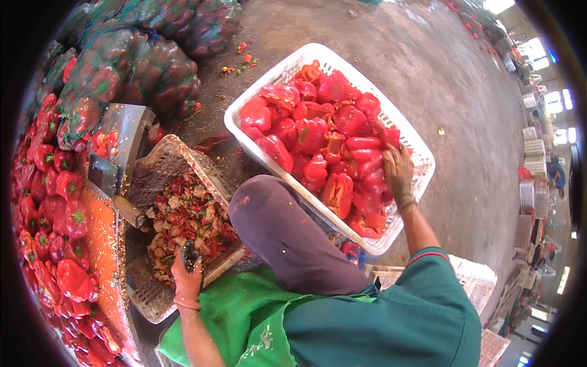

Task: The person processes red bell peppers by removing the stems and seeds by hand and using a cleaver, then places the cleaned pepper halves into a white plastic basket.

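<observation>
My left hand [188,282], in a pale reddish glove, is closed around a small dark tool [190,254] whose exact kind I cannot make out. It hovers over the near edge of a dirty crate [160,306] that holds pepper cores and scraps [186,214]. To the right, my right hand [399,174], in a thin glove, reaches over the right side of a large white plastic basket [275,72]. Its fingers are on a red bell pepper piece [391,136]. Opened and cored red peppers [312,133] fill that basket.
Whole red peppers [70,220] pile up on the left beside an orange board [101,244] strewn with seeds. A wide-bladed knife with a wooden handle [128,211] lies by a metal stand [131,119]. Net sacks of peppers [134,73] stand behind. More baskets [474,278] sit at right.
</observation>
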### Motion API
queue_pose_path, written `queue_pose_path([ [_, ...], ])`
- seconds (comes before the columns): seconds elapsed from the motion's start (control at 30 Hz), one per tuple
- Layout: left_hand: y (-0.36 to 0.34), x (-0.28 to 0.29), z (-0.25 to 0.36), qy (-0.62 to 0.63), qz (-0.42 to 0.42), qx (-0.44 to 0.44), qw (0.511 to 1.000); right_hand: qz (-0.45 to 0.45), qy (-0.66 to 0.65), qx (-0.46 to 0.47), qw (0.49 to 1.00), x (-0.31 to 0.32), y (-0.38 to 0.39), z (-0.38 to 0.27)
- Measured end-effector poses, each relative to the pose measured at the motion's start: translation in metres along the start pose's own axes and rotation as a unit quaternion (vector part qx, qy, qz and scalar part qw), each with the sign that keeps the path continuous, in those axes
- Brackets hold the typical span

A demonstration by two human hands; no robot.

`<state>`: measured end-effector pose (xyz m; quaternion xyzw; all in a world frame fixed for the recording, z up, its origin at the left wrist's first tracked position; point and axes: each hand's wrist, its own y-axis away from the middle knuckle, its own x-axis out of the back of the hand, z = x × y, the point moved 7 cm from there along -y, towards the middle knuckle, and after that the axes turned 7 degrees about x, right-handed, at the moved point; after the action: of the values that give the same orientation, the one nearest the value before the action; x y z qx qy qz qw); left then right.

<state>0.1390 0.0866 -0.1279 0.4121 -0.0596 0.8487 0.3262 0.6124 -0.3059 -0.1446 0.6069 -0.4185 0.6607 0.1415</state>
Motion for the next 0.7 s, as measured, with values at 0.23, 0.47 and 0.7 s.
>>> queue_pose_path([
  [0.23, -0.005, 0.001, 0.036, -0.016, -0.024, -0.030, 0.999, -0.097, 0.036, -0.036, 0.994, 0.025, -0.049, -0.019],
  [0.47, -0.001, 0.014, 0.049, 0.021, -0.007, -0.050, 0.999, -0.073, -0.259, 0.110, 0.957, -0.020, -0.125, -0.145],
  [0.7, 0.001, 0.032, 0.064, 0.030, -0.006, -0.050, 0.998, -0.109, -0.229, 0.136, 0.958, -0.060, -0.113, -0.165],
])
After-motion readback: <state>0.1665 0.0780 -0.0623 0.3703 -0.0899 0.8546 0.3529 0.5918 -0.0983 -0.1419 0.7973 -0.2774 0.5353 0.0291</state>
